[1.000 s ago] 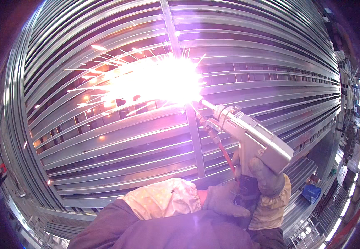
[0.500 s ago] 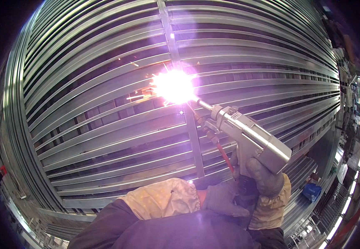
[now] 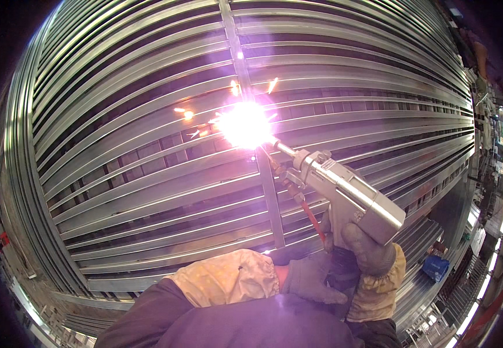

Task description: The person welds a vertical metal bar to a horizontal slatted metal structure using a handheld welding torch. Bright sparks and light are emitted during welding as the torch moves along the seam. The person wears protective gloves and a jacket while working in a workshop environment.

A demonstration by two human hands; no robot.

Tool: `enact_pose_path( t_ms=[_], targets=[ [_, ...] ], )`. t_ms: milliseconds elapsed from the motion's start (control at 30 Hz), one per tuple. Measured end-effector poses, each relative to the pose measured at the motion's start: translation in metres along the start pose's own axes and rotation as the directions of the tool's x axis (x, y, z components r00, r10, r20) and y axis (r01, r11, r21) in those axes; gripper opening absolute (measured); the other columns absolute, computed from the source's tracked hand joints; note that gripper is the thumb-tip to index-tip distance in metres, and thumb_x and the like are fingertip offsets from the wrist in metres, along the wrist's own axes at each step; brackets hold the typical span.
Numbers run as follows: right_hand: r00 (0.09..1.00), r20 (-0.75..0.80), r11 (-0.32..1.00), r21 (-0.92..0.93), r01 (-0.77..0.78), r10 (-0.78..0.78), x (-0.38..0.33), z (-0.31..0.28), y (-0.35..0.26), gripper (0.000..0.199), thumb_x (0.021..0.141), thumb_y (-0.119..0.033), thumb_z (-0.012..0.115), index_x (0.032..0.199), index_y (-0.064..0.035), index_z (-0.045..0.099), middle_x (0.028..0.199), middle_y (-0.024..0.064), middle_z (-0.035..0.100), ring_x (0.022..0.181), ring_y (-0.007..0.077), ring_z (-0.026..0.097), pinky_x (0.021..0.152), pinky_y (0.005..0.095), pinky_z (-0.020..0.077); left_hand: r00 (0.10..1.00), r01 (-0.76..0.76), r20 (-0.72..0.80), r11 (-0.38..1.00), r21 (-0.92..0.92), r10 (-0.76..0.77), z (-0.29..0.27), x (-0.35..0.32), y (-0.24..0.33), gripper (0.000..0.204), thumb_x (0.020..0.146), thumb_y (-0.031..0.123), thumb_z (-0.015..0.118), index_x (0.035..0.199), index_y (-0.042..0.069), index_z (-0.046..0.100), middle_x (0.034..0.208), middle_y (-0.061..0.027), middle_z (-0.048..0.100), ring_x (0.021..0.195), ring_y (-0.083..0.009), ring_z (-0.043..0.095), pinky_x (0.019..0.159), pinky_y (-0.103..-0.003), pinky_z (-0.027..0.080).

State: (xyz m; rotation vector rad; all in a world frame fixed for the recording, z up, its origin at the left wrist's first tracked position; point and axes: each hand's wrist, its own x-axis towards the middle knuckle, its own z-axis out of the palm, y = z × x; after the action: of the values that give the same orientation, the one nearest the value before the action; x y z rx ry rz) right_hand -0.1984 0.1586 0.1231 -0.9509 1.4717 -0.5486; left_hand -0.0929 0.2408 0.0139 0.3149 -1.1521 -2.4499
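The right hand, in a grey and yellow work glove, is closing fully around the pistol grip of a silver handheld welding gun, with a thin red wire running under its barrel. The gun is pointing up and to the left, its nozzle tip sitting at a bright white arc on the vertical crossbar of a large rack of galvanised steel slats.

The left hand, also gloved, is curling under the grip just beside the right, steadying it; how tightly it is gripping is hard to tell.

Compared with a second ago, the flare is shrinking from a wide burst into a tighter spot, fewer sparks are flying, and the arc is sitting a little higher on the crossbar. In my judgement the weld is settling and moving up the joint between crossbar and slats.

A blue container is sitting at lower right, well apart.
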Motion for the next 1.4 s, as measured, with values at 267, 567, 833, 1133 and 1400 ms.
enact_pose_path(
  t_ms=[267,567,833,1133,1400],
  targets=[
    [0.991,-0.082,0.995,0.01,-0.101,0.102,-0.013,-0.012,0.005,0.057,0.082,-0.022,0.083,0.129,0.0012,0.06,0.112,0.0139,0.07,0.096,0.0181,0.069,0.079,0.0306,0.0582,0.99,0.087,-0.115,0.996,0.006,-0.086,0.009,-0.003,-0.01,0.076,0.08,0.036,0.085,0.138,0.002,0.051,0.132,-0.0146,0.063,0.121,-0.0268,0.06,0.104,-0.041,0.049],
    [0.994,-0.095,0.991,0.121,0.063,-0.052,-0.023,-0.001,0.009,0.072,0.082,-0.032,0.081,0.136,0.0052,0.051,0.101,0.0183,0.069,0.076,0.0208,0.068,0.062,0.0307,0.0558,0.999,-0.046,0.015,0.987,-0.157,0.049,0.01,0.0,-0.012,0.071,0.08,0.03,0.087,0.137,0.003,0.053,0.133,-0.0136,0.062,0.123,-0.026,0.059,0.107,-0.04,0.047],
    [0.997,0.026,0.973,0.216,-0.081,0.077,-0.02,-0.002,0.003,0.062,0.084,-0.025,0.082,0.135,0.0015,0.057,0.112,0.0146,0.07,0.095,0.0196,0.067,0.076,0.0328,0.056,0.997,0.022,0.076,0.988,-0.153,-0.011,0.011,0.005,-0.019,0.07,0.079,0.029,0.087,0.137,0.005,0.055,0.137,-0.0107,0.061,0.127,-0.0246,0.055,0.111,-0.04,0.043],
    [0.99,-0.035,0.988,0.083,-0.131,0.134,-0.028,-0.008,0.008,0.052,0.086,-0.019,0.081,0.131,0.0,0.062,0.108,0.0103,0.07,0.091,0.0158,0.068,0.075,0.0308,0.0557,0.992,-0.124,-0.014,0.99,-0.065,0.123,0.015,0.005,-0.019,0.062,0.078,0.033,0.084,0.127,0.003,0.061,0.122,-0.0132,0.069,0.112,-0.0237,0.064,0.099,-0.038,0.052],
    [0.992,0.022,0.986,0.105,-0.13,0.128,-0.026,-0.007,0.006,0.056,0.088,-0.018,0.079,0.136,-0.0011,0.057,0.107,0.0091,0.069,0.088,0.0154,0.066,0.074,0.0305,0.0549,0.993,-0.057,0.099,0.994,-0.098,0.067,0.012,0.007,-0.024,0.076,0.08,0.034,0.085,0.142,0.005,0.05,0.144,-0.0117,0.055,0.134,-0.0264,0.051,0.115,-0.041,0.039]
  ],
)
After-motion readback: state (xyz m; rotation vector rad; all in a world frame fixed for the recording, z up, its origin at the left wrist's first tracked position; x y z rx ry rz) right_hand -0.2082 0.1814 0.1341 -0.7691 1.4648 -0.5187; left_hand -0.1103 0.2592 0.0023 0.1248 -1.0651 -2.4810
